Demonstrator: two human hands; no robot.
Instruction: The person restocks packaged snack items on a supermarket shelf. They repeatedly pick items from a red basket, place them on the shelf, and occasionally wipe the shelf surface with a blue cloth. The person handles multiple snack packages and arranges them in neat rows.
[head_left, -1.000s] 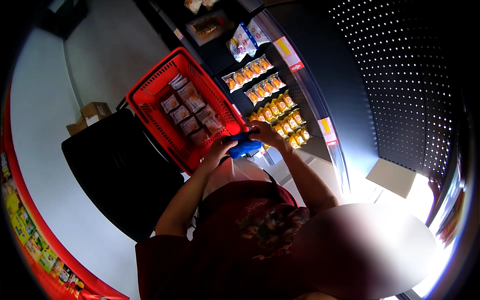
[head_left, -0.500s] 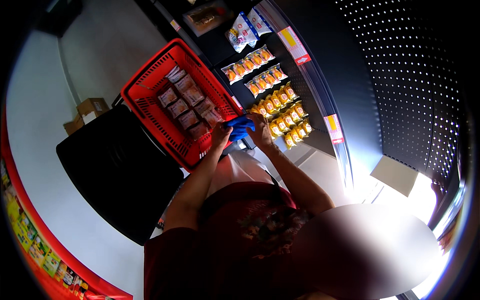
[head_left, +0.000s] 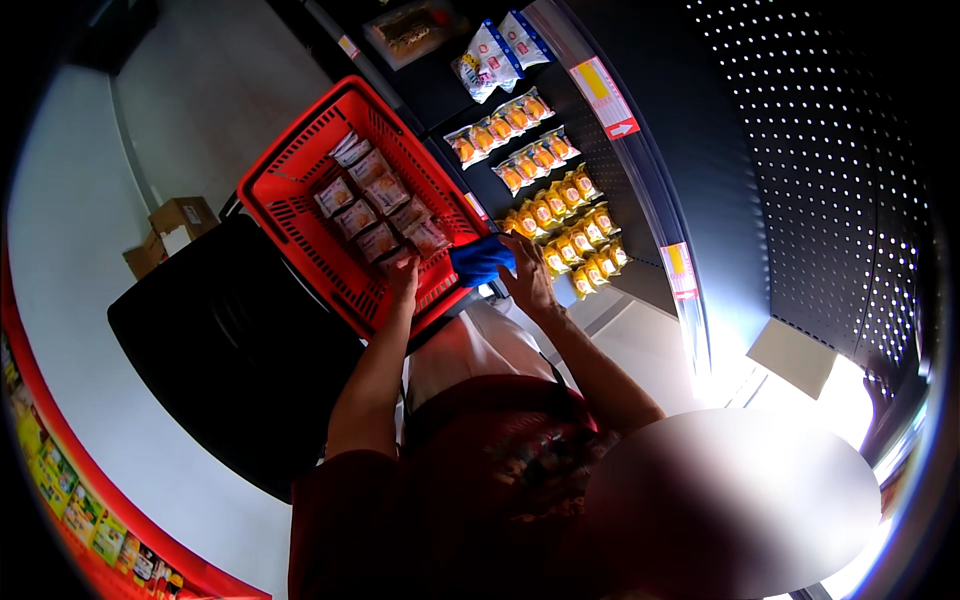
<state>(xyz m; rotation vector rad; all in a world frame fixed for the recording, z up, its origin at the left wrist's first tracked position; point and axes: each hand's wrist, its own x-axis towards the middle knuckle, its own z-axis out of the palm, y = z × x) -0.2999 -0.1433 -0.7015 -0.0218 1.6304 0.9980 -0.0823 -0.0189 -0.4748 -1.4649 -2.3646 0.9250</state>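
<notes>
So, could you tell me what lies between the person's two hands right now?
In the head view, the near corner of the red basket and the blue cloth lie between the left hand and the right hand, which holds the cloth.

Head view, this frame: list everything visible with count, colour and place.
basket: one, red, left of the shelf.
brown packets: about ten, inside the basket.
yellow packets: several rows, on the dark shelf.
white-blue bags: about three, top of the shelf.
cardboard boxes: two, brown, on the floor at left.
blue object: one, at the basket's near corner.
left hand: at the basket rim, over the packets.
right hand: fingers on the blue object.
</notes>
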